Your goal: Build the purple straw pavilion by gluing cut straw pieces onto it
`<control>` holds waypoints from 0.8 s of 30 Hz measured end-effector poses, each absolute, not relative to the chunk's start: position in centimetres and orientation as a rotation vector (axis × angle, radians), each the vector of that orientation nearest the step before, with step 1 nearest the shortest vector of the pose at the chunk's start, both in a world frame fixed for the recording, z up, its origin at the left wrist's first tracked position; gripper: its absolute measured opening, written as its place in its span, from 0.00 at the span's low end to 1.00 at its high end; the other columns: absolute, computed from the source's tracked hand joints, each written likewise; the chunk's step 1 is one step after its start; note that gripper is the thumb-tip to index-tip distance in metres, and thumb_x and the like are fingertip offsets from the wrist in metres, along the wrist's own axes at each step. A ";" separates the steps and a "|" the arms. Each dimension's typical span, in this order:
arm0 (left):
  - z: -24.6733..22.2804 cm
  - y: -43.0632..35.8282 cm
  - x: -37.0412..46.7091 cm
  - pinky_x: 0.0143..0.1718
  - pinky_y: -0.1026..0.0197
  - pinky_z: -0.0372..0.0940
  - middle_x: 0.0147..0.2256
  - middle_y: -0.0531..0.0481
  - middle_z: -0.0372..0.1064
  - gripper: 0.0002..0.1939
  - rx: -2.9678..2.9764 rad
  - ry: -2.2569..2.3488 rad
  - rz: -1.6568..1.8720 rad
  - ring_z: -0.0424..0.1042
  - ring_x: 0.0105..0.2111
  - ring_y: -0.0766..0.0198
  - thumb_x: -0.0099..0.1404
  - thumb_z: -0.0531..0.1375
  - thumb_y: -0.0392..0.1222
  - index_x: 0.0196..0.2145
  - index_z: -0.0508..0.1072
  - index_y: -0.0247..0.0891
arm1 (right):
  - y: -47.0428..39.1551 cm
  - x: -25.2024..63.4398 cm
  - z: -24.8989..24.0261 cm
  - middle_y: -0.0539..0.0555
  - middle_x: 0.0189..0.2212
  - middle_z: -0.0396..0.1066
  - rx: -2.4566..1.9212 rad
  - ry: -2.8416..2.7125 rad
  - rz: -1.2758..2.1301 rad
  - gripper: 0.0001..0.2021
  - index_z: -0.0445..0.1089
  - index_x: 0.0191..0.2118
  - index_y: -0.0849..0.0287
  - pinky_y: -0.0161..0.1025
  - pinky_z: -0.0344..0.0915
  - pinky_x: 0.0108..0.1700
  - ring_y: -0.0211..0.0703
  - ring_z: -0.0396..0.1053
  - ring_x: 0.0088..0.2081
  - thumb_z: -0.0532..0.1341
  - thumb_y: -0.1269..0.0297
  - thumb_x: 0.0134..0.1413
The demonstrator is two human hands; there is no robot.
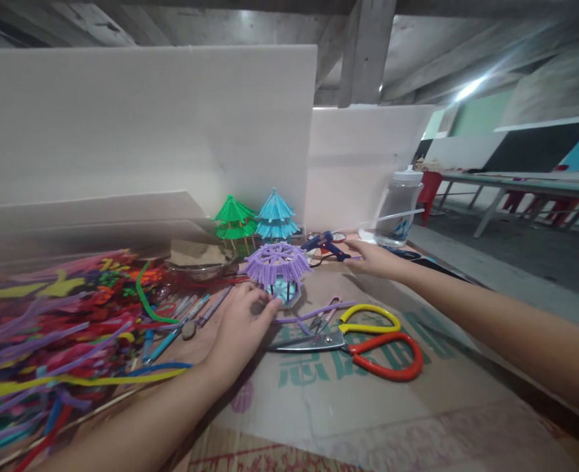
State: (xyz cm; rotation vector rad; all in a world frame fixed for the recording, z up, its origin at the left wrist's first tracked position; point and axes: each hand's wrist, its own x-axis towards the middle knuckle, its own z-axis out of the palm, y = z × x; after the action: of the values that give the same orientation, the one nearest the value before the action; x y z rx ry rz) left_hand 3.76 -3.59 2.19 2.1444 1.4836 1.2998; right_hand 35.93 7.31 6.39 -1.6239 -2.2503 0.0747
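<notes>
A small pavilion with a fringed purple roof [278, 262] and a light blue base [285, 294] stands on the cardboard. My left hand [250, 313] is at its front left, fingers bent and close around the base edge; whether they grip it is hidden. Farther back on the right, my right hand [372, 257] reaches to the handle end of a dark blue glue gun [326, 245], thumb and fingers close together; what they hold is too small to make out. Large scissors with yellow and red handles [343, 342] lie in front, near small pink scissors [327, 314] and purple strips [313, 316].
Green [234, 216] and blue [275, 213] tiered pavilions stand behind. Colourful pipe cleaners [48, 328] heap up at the left, with pens [174, 337] beside them. A clear bottle [401, 206] is at the back right. White boards [146, 118] rise behind.
</notes>
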 end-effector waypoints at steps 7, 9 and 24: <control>1.8 -3.2 3.7 0.53 0.50 0.60 0.40 0.46 0.71 0.13 2.062 1.539 1.245 0.68 0.50 0.49 0.62 0.59 0.51 0.27 0.74 0.40 | 12.1 33.6 4.4 0.64 0.48 0.76 -1.692 -2.118 0.156 0.24 0.70 0.55 0.64 0.40 0.67 0.45 0.55 0.74 0.46 0.64 0.56 0.56; 1.9 -3.2 3.8 0.48 0.52 0.63 0.34 0.47 0.73 0.14 2.071 1.510 1.204 0.71 0.44 0.51 0.62 0.59 0.51 0.27 0.74 0.40 | 12.5 32.9 3.9 0.65 0.45 0.77 -1.705 -2.054 0.131 0.22 0.72 0.52 0.65 0.40 0.66 0.44 0.56 0.74 0.45 0.65 0.56 0.55; 2.0 -1.4 1.9 0.51 0.55 0.65 0.40 0.45 0.73 0.11 2.063 1.442 1.257 0.72 0.46 0.55 0.60 0.59 0.46 0.26 0.74 0.39 | 2.7 31.2 6.0 0.58 0.48 0.76 -1.137 -1.790 0.576 0.17 0.71 0.48 0.57 0.41 0.74 0.41 0.46 0.78 0.38 0.57 0.51 0.60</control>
State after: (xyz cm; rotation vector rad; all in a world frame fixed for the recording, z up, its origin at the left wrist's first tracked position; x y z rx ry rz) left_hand 1.85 -1.44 1.98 2.0629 1.4417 1.2568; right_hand 31.21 2.73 5.96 -1.1366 -1.7896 0.5758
